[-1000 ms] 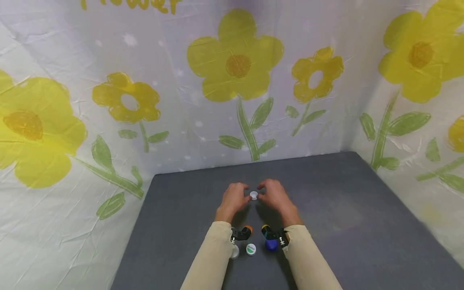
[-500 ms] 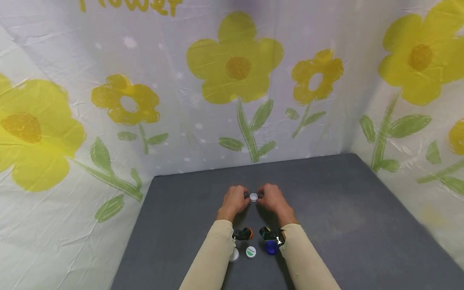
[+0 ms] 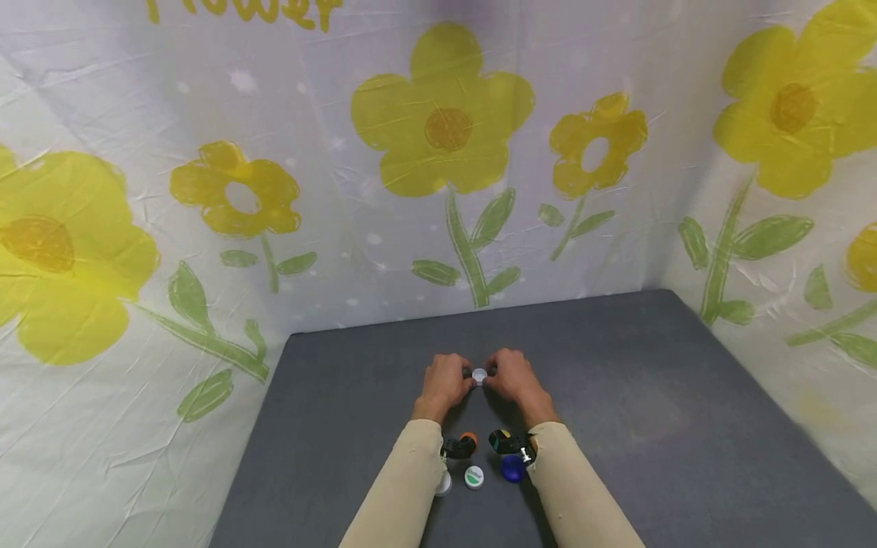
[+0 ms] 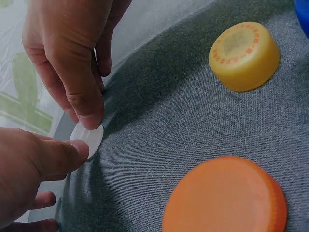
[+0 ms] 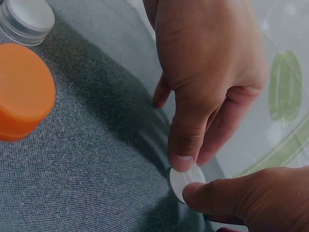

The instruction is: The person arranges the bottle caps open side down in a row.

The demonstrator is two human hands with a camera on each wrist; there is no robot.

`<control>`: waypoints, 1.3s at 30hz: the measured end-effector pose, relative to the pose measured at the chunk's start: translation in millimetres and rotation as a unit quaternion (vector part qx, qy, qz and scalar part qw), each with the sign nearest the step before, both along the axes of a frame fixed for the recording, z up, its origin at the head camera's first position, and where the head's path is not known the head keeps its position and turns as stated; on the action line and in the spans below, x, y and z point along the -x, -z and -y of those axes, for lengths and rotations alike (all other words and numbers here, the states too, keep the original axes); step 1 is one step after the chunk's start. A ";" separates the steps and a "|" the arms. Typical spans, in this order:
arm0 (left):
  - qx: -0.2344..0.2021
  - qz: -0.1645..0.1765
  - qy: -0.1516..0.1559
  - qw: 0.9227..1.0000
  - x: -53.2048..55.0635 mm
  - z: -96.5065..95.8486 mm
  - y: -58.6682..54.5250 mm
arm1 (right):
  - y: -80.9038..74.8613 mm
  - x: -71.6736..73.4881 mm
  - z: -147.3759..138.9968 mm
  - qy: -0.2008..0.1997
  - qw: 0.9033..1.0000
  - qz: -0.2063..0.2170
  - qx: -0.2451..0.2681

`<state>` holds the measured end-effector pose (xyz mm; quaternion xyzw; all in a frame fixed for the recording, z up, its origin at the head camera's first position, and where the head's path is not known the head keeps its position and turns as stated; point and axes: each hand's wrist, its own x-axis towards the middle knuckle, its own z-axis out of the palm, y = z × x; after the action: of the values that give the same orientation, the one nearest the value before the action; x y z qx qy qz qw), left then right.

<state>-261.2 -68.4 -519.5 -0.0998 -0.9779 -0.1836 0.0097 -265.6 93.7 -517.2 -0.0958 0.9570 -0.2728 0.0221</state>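
Note:
A small white round cap point(image 3: 479, 377) is between my two hands near the middle of the dark table. My left hand point(image 3: 444, 383) pinches it from the left and my right hand point(image 3: 513, 380) from the right. In the left wrist view, both thumbs press on the face of the white cap point(image 4: 91, 137), with the left hand point(image 4: 36, 159) below and the right hand point(image 4: 75, 53) above. The right wrist view shows the same cap point(image 5: 179, 182) tilted between the thumb tips. Some fingers behind it are hidden.
Nearer to me lie an orange cap point(image 4: 224, 200), a yellow cap point(image 4: 246, 58) with red print, and a blue cap point(image 3: 513, 469). A white cap with a green mark point(image 3: 474, 477) and a whitish cap point(image 5: 31, 17) are there too. A flowered curtain point(image 3: 342, 251) stands behind the table.
My hands have closed in from both sides onto the white cap, fingers now touching it. In the last half second they have barely moved.

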 end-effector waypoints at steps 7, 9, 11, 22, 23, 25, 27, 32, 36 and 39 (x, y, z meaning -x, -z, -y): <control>-0.004 -0.010 0.002 1.000 -6.9 -0.8 -5.9 | -6.4 -4.9 -1.7 -0.005 1.000 -0.021 0.007; -0.007 -0.012 0.001 1.000 -9.0 -0.8 -8.9 | -9.9 -6.8 -2.3 -0.006 1.000 -0.028 0.009; -0.012 -0.015 0.000 1.000 -11.4 -0.4 -12.6 | -13.9 -9.4 -2.5 -0.006 0.999 -0.034 0.010; -0.038 -0.050 0.008 0.998 -23.5 4.2 -35.4 | -43.1 -28.6 -8.9 -0.031 0.995 -0.088 0.037; -0.038 -0.054 0.009 0.998 -24.7 4.4 -38.2 | -45.1 -30.1 -9.5 -0.033 0.994 -0.092 0.038; -0.036 -0.061 0.013 0.997 -27.7 4.6 -44.1 | -49.8 -33.7 -10.8 -0.039 0.993 -0.099 0.041; -0.038 -0.066 0.015 0.997 -30.9 4.9 -50.2 | -54.0 -37.0 -12.2 -0.042 0.992 -0.107 0.042; -0.053 -0.069 0.018 0.996 -39.0 6.1 -64.5 | -63.8 -44.2 -15.5 -0.052 0.990 -0.120 0.047; -0.063 -0.067 0.022 0.996 -46.1 6.7 -73.4 | -71.6 -50.5 -17.4 -0.056 0.991 -0.116 0.046; -0.065 -0.067 0.024 0.995 -52.4 7.7 -77.9 | -76.5 -56.2 -18.7 -0.062 0.991 -0.111 0.049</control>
<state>-208.8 -76.0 -441.5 -0.1345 -0.9583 -0.2397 0.0777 -209.3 112.3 -440.7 -0.1854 0.9314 -0.3050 -0.0720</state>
